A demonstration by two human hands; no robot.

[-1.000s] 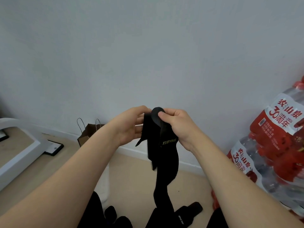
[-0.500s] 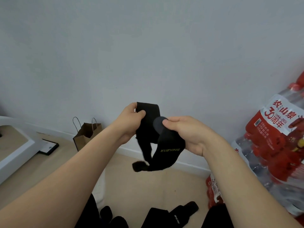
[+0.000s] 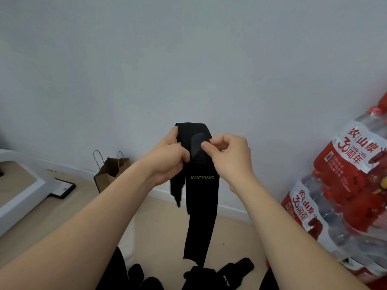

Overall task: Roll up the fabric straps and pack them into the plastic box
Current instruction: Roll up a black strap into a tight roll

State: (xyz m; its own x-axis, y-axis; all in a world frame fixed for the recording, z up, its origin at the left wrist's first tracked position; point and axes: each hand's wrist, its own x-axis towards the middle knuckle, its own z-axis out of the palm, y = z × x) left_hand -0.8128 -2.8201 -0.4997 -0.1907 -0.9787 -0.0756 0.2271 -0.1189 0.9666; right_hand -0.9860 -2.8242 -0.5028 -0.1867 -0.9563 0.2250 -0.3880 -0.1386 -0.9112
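- The pale wall filled most of the view. Packs of bottled water were stacked at your right, and a brown paper bag stood on the floor by the wall to your left.
- The plastic box was nowhere in sight, so I cannot say where it stood.
- You held one black strap up in front of you. Its top end was folded over between your hands and its long tail hung straight down.
- More black straps lay low in the view, below that tail; none looked rolled.
- Your left hand gripped the folded top from the left, fingers curled round the fabric.
- Your right hand pinched the same end, thumb pressed on a round grey patch.
- By my reading, you were at the start of the roll, setting the first turn. The next move called for winding that end tightly over itself with the edges square, while the tail fed up untwisted.
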